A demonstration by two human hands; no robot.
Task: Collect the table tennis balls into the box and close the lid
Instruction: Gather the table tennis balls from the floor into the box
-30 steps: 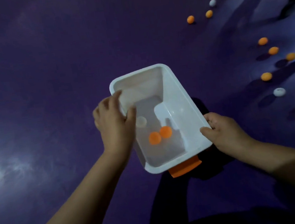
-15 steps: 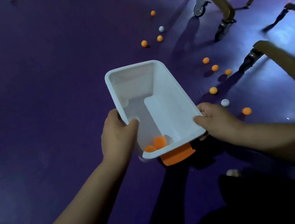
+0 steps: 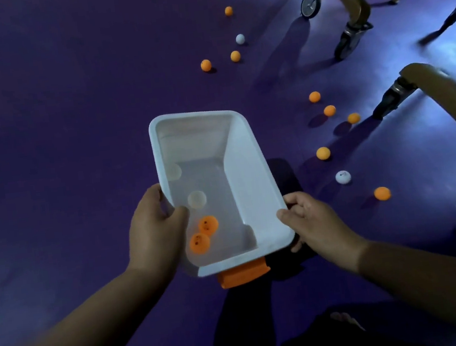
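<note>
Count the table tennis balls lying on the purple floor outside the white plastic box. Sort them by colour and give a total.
Orange table tennis balls on the purple floor, outside the white plastic box: 8
White table tennis balls on the floor: 2
Total: 10
</note>
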